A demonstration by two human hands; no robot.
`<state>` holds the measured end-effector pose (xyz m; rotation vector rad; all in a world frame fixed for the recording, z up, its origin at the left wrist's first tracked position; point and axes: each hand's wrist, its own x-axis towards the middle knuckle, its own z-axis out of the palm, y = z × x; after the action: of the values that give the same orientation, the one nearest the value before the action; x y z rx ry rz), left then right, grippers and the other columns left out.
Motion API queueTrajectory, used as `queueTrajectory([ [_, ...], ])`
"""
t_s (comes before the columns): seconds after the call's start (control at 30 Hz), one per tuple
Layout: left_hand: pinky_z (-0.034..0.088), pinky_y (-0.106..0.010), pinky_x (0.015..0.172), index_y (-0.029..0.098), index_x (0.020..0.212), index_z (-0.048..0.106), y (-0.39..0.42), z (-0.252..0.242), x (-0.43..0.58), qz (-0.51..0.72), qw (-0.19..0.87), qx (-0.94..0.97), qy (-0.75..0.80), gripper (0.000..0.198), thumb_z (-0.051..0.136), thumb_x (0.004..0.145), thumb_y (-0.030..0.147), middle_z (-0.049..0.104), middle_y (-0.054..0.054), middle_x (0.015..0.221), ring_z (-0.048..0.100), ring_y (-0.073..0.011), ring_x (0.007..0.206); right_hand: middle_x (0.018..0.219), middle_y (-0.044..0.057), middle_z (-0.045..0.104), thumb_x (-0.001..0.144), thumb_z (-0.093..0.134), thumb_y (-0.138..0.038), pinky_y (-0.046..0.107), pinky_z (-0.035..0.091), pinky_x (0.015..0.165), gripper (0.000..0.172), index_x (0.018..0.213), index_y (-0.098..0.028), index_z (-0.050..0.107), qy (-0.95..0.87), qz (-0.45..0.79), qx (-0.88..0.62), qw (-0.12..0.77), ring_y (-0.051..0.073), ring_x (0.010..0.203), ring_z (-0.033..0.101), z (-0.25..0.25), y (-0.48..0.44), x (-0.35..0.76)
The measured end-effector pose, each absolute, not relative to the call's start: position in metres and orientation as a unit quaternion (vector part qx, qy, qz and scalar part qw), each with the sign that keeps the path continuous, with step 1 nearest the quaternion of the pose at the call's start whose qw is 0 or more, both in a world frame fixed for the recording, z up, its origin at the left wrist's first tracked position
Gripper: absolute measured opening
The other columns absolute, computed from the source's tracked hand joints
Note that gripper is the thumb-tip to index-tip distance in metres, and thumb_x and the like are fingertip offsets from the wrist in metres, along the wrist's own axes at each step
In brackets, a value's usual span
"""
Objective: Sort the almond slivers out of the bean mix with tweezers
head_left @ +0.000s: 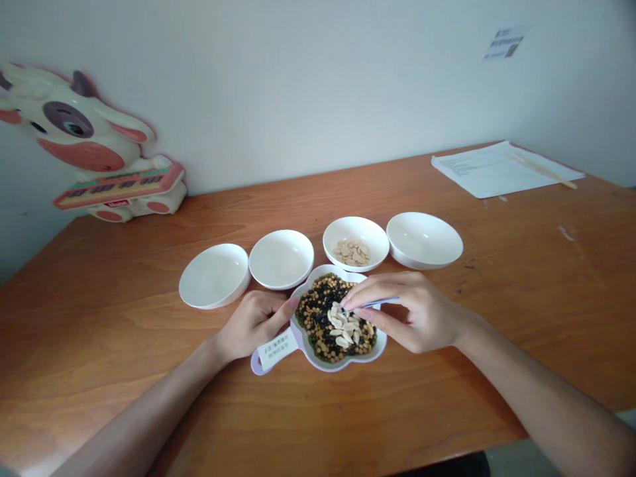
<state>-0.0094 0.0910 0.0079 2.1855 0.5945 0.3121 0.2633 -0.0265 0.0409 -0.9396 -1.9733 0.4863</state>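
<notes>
A white, flower-shaped dish with a lilac handle sits on the table in front of me. In it lie dark beans, tan beans and some green ones, with a small heap of pale flat seeds on top. My left hand is closed on the dish's left rim, thumb over the edge, beside the labelled handle. Over the dish's right side, my right hand pinches slim tweezers. Their tips are at the pale seeds, partly hidden by my fingers; I cannot make out whether a seed is between them.
Behind the dish stand white bowls: far left, middle left, one holding pale flat seeds, and far right. A cow-shaped toy piano stands back left. Papers with chopsticks lie back right.
</notes>
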Motion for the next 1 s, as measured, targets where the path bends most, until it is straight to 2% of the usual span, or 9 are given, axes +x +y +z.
queueTrajectory([
  [0.5,0.031,-0.019,0.046,0.015,0.054,0.039,0.0905,0.0104,-0.0086,0.132,0.413,0.87,0.235,0.059,0.036,0.108,0.04,0.046,0.001,0.051,0.035,-0.0064,0.048,0.107,0.006,0.079,0.09,0.061,-0.007,0.032,0.063,0.089,0.028,0.112,-0.021,0.071,-0.794,0.218,-0.369,0.43,0.017,0.099,0.075,0.0464,-0.0276,0.2627],
  [0.8,0.03,-0.019,0.046,0.015,0.054,0.037,0.0908,0.0092,-0.0085,0.125,0.414,0.869,0.24,0.06,0.035,0.108,0.043,0.045,0.001,0.051,0.034,-0.0066,0.048,0.104,0.005,0.079,0.09,0.062,-0.009,0.031,0.062,0.087,0.023,0.109,-0.02,0.071,-0.79,0.207,-0.39,0.426,0.017,0.096,0.075,0.0449,-0.0287,0.2665],
  [1.0,0.029,-0.019,0.046,0.015,0.054,0.038,0.091,0.0081,-0.0094,0.129,0.417,0.868,0.234,0.06,0.036,0.108,0.041,0.045,0.001,0.051,0.033,-0.0062,0.048,0.1,0.006,0.079,0.098,0.06,-0.022,0.023,0.064,0.074,0.019,0.113,-0.019,0.072,-0.684,0.295,-0.453,0.49,0.014,0.085,0.077,0.0437,-0.0255,0.2638],
])
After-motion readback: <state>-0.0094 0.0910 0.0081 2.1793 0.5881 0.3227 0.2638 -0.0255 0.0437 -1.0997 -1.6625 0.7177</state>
